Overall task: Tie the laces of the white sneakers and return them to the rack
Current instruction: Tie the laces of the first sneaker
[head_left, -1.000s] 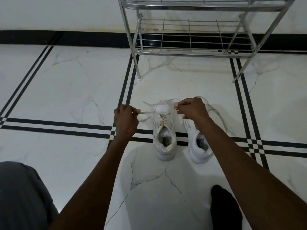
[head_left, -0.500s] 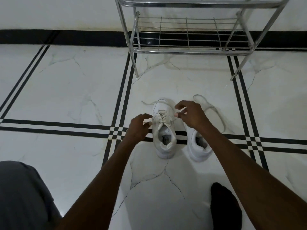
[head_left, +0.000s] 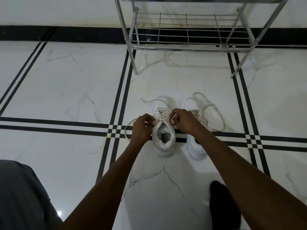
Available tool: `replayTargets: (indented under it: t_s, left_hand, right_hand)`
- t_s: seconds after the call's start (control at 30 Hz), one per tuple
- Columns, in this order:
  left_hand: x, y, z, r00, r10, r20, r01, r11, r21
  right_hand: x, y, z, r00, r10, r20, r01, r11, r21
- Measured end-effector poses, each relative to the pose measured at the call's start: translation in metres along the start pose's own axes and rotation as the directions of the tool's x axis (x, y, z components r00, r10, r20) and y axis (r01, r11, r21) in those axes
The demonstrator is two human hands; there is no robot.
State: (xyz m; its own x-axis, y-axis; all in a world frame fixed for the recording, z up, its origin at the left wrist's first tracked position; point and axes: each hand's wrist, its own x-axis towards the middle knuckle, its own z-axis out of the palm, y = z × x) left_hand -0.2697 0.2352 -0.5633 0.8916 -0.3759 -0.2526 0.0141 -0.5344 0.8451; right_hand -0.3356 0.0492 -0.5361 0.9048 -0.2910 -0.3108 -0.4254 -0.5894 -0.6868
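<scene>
Two white sneakers stand side by side on the marble floor, toes pointing away from me. My left hand point(head_left: 143, 128) pinches the left lace end at the left sneaker point(head_left: 163, 135), close to its tongue. My right hand point(head_left: 183, 121) pinches the other lace end of the same shoe, just right of the eyelets. The two hands sit close together over the shoe's opening. A lace loop trails on the floor left of my left hand. The right sneaker point(head_left: 195, 146) is partly hidden under my right forearm, and its loose laces point(head_left: 214, 112) sprawl to the right.
A metal shoe rack point(head_left: 187, 47) with bare wire shelves stands against the wall straight ahead, its front legs on the floor just beyond the shoes. My foot in a black sock point(head_left: 222, 205) rests at the lower right. My grey-clad knee point(head_left: 20, 196) fills the lower left corner.
My hands, pulled apart with the laces stretched a second ago, have come together over the left sneaker's tongue. The camera has tilted slightly down.
</scene>
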Motion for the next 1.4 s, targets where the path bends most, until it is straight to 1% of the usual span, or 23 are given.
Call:
replayTargets:
  t_s: [0.07,0.17,0.23,0.27,0.3,0.33,0.37,0.43,0.5,0.53,0.6,0.73,0.8,0.87,0.9,0.97,1.03,1.17,1.23,1.33,1.4]
  left_hand:
    - [0.000,0.000,0.002,0.999,-0.049,-0.003,0.049,0.999,-0.001]
    - [0.003,-0.002,0.002,1.000,-0.027,0.012,0.025,0.993,0.118]
    - [0.004,-0.002,0.002,1.000,0.020,0.000,-0.019,0.943,0.331]
    - [0.005,-0.002,0.002,0.998,0.063,-0.015,-0.051,0.902,0.429]
    - [0.006,-0.002,0.003,0.994,0.110,-0.020,-0.088,0.881,0.466]
    - [0.006,0.001,0.003,0.990,0.141,-0.020,-0.119,0.897,0.427]
    - [0.004,0.005,0.003,0.990,0.137,-0.020,-0.121,0.931,0.343]
    - [0.000,0.008,0.005,1.000,0.021,-0.018,-0.018,0.991,0.136]
    - [-0.004,0.010,0.005,0.991,-0.136,-0.020,0.134,0.989,-0.054]
    - [-0.004,0.010,0.006,0.982,-0.188,-0.023,0.183,0.974,-0.131]
    - [-0.003,0.012,0.006,0.969,-0.244,-0.034,0.225,0.934,-0.279]
    - [0.002,0.015,0.014,0.942,-0.336,-0.018,0.291,0.839,-0.459]
    - [0.005,0.014,0.018,0.914,-0.405,0.032,0.354,0.754,-0.554]
    - [0.008,0.013,0.020,0.869,-0.483,0.106,0.431,0.635,-0.641]
    - [0.010,0.012,0.021,0.846,-0.512,0.150,0.461,0.561,-0.688]
    - [0.013,0.009,0.020,0.826,-0.512,0.235,0.482,0.426,-0.766]
    - [0.015,0.007,0.020,0.811,-0.520,0.268,0.496,0.366,-0.787]
    - [0.014,0.012,0.016,0.788,-0.555,0.267,0.491,0.303,-0.817]
    - [0.014,0.013,0.016,0.784,-0.564,0.257,0.485,0.299,-0.822]
    - [0.013,0.007,0.017,0.778,-0.583,0.234,0.466,0.286,-0.837]
    - [0.013,0.005,0.015,0.782,-0.581,0.227,0.451,0.276,-0.849]
  right_hand:
    - [0.000,0.000,0.002,1.000,0.006,0.012,-0.005,1.000,-0.020]
    - [0.002,-0.004,0.005,0.999,-0.050,0.011,0.051,0.990,-0.131]
    - [0.004,-0.006,0.007,0.994,-0.107,-0.001,0.103,0.956,-0.273]
    - [0.003,-0.006,0.007,0.993,-0.120,-0.024,0.106,0.944,-0.312]
    - [0.003,-0.006,0.006,0.991,-0.124,-0.053,0.102,0.949,-0.299]
    - [0.002,-0.007,0.005,0.991,-0.114,-0.076,0.092,0.965,-0.247]
    - [0.002,-0.007,0.004,0.992,-0.082,-0.093,0.065,0.983,-0.174]
    - [0.001,-0.009,0.004,0.997,0.021,-0.080,-0.023,0.999,-0.024]
    - [0.004,-0.005,0.006,0.990,0.128,-0.057,-0.121,0.986,0.119]
    - [0.005,-0.003,0.007,0.983,0.178,-0.048,-0.166,0.967,0.192]
    - [0.005,-0.001,0.008,0.964,0.262,-0.043,-0.233,0.913,0.335]
    - [0.007,-0.002,0.011,0.932,0.358,-0.051,-0.295,0.833,0.469]
    - [0.008,0.001,0.015,0.909,0.414,-0.040,-0.324,0.766,0.555]
    - [0.012,0.005,0.018,0.890,0.455,-0.017,-0.348,0.704,0.618]
    - [0.012,0.005,0.017,0.888,0.460,-0.023,-0.350,0.705,0.617]
    - [0.014,0.004,0.017,0.895,0.444,-0.044,-0.341,0.745,0.574]
    - [0.014,0.001,0.015,0.901,0.431,-0.052,-0.345,0.782,0.519]
    - [0.016,0.002,0.017,0.898,0.423,-0.117,-0.337,0.835,0.434]
    - [0.017,0.004,0.019,0.888,0.417,-0.196,-0.333,0.875,0.352]
    - [0.015,0.003,0.023,0.873,0.398,-0.282,-0.320,0.904,0.284]
    - [0.016,0.005,0.028,0.870,0.386,-0.308,-0.322,0.917,0.237]
